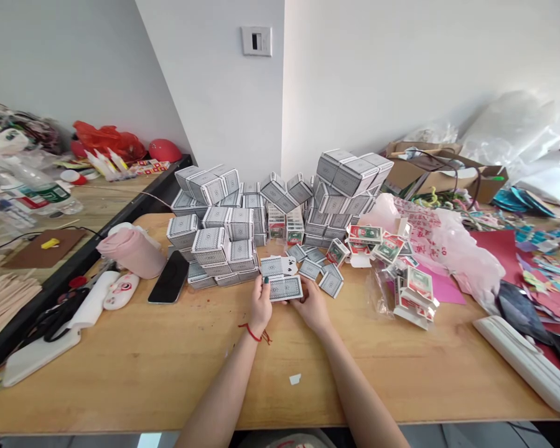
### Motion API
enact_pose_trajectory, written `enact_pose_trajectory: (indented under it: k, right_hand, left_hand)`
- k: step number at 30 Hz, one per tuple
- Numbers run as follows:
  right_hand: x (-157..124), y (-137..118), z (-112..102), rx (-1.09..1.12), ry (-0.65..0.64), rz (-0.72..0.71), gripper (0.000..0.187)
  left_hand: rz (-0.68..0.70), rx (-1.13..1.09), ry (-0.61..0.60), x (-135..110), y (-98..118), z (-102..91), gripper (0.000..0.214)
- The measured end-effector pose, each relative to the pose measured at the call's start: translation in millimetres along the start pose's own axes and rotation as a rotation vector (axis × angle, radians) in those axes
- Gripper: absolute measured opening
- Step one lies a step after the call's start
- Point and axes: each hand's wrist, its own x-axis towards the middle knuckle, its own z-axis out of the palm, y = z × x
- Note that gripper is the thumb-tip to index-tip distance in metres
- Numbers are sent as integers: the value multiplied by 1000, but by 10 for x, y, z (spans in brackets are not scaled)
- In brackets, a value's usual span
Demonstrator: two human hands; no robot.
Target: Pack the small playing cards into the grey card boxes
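Observation:
Both hands meet over the middle of the wooden table [168, 367]. My left hand [260, 306] and my right hand [312, 306] together grip a deck of playing cards [285, 288] with a grey-blue patterned back, one hand at each end. A red string is tied round my left wrist. Just beyond the deck lie several loose cards [308, 264], one face up. Behind them rises a wall of stacked grey patterned card boxes [224, 239].
A black phone [169, 277], a pink roll [133, 251] and a white case lie at left. Red-and-green card packs [413, 289] in clear wrap, a pink plastic bag [448, 242] and coloured paper scraps lie at right. A small paper scrap [295, 378] sits near me.

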Motion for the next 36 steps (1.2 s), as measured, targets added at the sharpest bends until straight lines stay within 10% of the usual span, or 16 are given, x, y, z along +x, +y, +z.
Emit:
enact_pose_trajectory:
  k: [16, 36]
  right_hand:
    - [-37, 217, -312, 609, -29, 169, 49]
    - [-92, 208, -372, 574, -71, 126, 48]
  left_hand:
    - [-56, -94, 42, 48, -28, -13, 39]
    - [-23, 23, -16, 40, 5, 2, 34]
